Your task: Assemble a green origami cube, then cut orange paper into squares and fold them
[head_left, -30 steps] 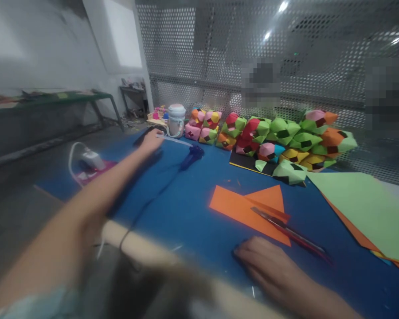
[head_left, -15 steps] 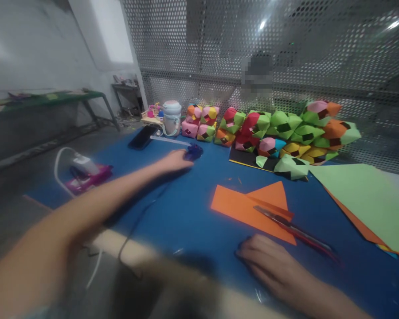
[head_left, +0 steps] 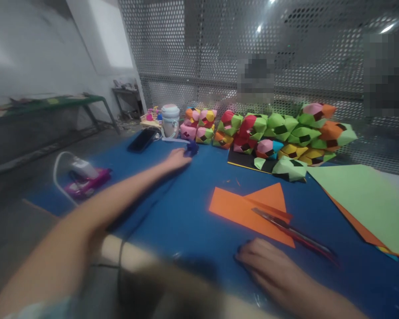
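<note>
My left hand (head_left: 179, 158) reaches far across the blue table, its fingers closed on what looks like a dark blue glue gun (head_left: 192, 148) with a white stick (head_left: 175, 140) at its back; the grip is partly blurred. Close to the front edge, my right hand (head_left: 264, 257) rests palm down, fingers loosely bent, holding nothing that shows. Beyond it lie two orange paper pieces (head_left: 239, 212), one rectangular and one pointed. A pair of scissors (head_left: 286, 226) with red on the handles lies across them, blades pointing away to the left.
Folded paper blocks (head_left: 281, 126) are stacked along the back by the perforated metal screen. Green and orange sheets (head_left: 365, 199) lie right. Left are a black phone (head_left: 142, 139), a pale flask (head_left: 170, 120) and a pink power strip (head_left: 89, 181). A dark cord (head_left: 121, 252) hangs over the front edge.
The view has shifted slightly. My left hand and the glue gun sit a little farther left and away. My right hand and the scissors stay put.
</note>
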A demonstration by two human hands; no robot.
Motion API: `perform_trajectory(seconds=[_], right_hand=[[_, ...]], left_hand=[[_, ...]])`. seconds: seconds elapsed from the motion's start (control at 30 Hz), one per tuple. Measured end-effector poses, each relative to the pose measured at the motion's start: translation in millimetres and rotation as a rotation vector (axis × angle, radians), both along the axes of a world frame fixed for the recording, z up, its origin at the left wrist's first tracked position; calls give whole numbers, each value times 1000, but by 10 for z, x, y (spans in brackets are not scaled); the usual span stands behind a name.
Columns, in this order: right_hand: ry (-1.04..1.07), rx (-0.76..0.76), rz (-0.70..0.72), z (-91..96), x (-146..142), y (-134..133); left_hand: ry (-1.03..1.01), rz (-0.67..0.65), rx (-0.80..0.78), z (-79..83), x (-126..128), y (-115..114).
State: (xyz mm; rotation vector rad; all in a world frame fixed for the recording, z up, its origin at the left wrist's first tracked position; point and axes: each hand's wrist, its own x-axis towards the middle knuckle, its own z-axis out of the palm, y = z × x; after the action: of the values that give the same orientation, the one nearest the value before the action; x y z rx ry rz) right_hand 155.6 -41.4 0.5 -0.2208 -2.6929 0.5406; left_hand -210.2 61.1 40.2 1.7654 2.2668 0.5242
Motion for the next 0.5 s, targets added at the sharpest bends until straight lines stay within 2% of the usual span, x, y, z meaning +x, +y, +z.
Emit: perform_trajectory(seconds=[0.1,0.2,0.37,0.5], right_hand=[[-12,-3,1,9,23,8],[-18,-9,-1,-7,35,30],[10,-31,-9,-50,20,61],[78,-58,-2,-3,-27,66]], left_hand=[[-35,-6,-47,48,-114,-35],[-46,38,-89,162,-368,-71],[90,337,52,344,-930,-54],[119,540,84,301,-1189,21]])
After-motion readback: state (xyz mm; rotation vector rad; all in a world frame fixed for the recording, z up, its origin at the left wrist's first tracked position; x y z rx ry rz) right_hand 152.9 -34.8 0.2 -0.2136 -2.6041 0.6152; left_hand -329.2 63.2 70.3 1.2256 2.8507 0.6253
